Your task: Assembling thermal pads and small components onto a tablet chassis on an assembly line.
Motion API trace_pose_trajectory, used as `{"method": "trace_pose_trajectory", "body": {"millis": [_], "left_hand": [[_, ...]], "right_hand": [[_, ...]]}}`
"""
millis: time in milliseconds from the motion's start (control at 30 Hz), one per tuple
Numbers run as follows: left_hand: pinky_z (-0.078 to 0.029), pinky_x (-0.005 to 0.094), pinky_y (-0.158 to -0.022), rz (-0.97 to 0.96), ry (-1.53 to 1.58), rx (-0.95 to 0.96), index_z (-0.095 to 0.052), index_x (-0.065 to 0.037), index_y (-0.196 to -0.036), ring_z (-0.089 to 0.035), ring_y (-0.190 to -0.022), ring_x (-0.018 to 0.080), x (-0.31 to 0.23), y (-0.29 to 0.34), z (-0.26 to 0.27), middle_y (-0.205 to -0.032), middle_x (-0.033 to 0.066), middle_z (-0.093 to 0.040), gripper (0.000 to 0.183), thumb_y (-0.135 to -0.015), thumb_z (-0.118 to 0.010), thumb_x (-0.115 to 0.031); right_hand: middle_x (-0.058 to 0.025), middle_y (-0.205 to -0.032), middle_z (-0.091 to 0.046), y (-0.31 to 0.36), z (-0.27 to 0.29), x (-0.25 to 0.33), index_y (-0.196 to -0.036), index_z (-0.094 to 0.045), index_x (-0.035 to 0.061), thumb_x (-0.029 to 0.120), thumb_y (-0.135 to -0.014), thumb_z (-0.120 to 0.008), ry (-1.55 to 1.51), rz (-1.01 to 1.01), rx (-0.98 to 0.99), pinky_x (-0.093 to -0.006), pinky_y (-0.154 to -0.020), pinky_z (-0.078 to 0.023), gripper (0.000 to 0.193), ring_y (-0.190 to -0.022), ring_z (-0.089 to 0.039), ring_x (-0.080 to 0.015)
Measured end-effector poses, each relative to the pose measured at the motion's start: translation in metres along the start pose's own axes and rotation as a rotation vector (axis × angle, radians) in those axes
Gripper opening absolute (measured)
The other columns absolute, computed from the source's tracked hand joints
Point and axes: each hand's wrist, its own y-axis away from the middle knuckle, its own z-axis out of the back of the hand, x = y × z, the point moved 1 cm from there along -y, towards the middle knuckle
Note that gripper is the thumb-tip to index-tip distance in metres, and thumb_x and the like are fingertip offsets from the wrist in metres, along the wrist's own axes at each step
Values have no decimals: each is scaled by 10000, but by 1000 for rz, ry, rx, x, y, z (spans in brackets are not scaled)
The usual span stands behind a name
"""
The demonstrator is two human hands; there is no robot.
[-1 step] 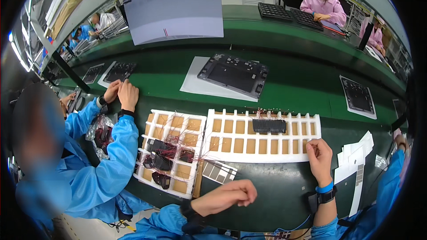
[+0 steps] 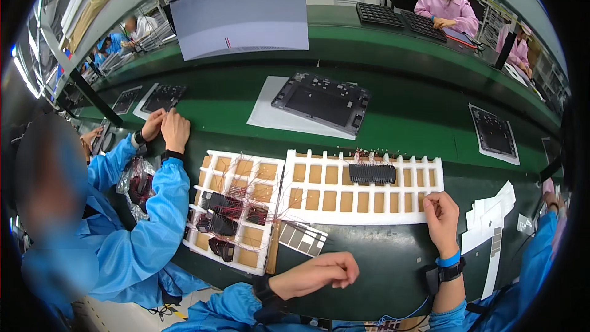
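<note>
Seen from above, the right hand (image 2: 441,214), fingers curled, pinches the near edge of a white foam tray (image 2: 359,204) holding a black part (image 2: 372,174), while the left hand (image 2: 319,274) rests loosely closed, seemingly empty, on the green bench (image 2: 381,264).

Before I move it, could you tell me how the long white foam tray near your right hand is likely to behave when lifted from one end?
The white foam tray looks light, being thin ribs around open cells. Lifted at the end by the right hand, it would probably sag or flex. The black part lying in it, trailing thin wires, could slide or snag.
</note>
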Motion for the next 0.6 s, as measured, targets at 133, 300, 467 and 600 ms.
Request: {"method": "trace_pose_trajectory", "body": {"millis": [133,300,467,600], "left_hand": [[-437,233,-758,131,20,96,-596,-52,-1020,-554,-853,89,31,-10,9,-969,20,-588,97,-992,-507,-24],[-486,269,-856,84,134,58,-580,-41,-1021,-587,-923,112,29,4,15,-998,37,-601,72,-1026,-509,-41],[-502,308,-966,273,-564,136,-602,-11,-1218,-645,-1092,164,2,73,3,-1171,69,-674,194,-1089,-518,-128],[-523,351,-954,422,-854,-59,-640,-45,-1248,-678,-1107,242,-15,164,10,-1223,114,-688,234,-1087,-558,-193]], "right_hand": [[-21,-763,-569,2,4,-9,-917,-674,-1,44,-952,-678,-3,-11,-24,-264,-579,-383,57,-649,-479,-92],[20,-795,-536,1,-1,-14,-935,-655,-8,69,-992,-645,-34,-77,18,-236,-613,-353,97,-699,-443,-62],[30,-858,-544,3,4,-30,-991,-631,1,104,-1040,-611,-43,-44,39,-212,-712,-362,116,-794,-462,-51],[33,-911,-551,8,18,-38,-1039,-631,5,120,-1063,-603,-40,-98,53,-199,-750,-368,121,-834,-464,-38]]}}
